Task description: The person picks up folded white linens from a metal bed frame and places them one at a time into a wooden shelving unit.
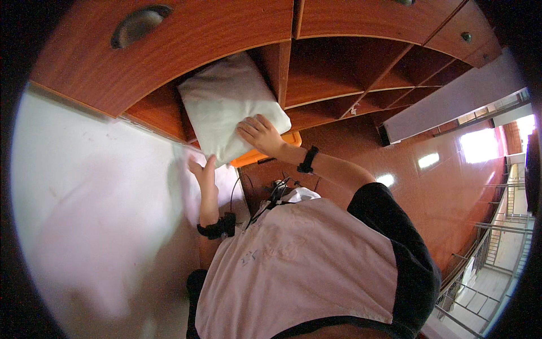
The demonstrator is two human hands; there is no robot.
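Note:
A white cushion-like fabric bundle (230, 97), probably a pillow, lies partly inside a compartment of the reddish-brown wooden cabinet (283, 76), its near end jutting out toward me. My right hand (263, 134) rests on top near its right front corner, fingers slightly bent; the thumb is hidden. Beside the left front corner is my left hand (204, 173), fingers spread, the thumb at or very near the fabric. Below the bundle, an orange plastic container or lid (292, 139) shows partly. Both wrists wear black straps.
A white wall (93, 178) stands close on my left. Drawer fronts with round knobs (139, 26) overhang the compartments. Dark cables (275, 193) hang before my body. Glossy reddish floor (402, 190) stretches right, toward metal bed-like frames (487, 254).

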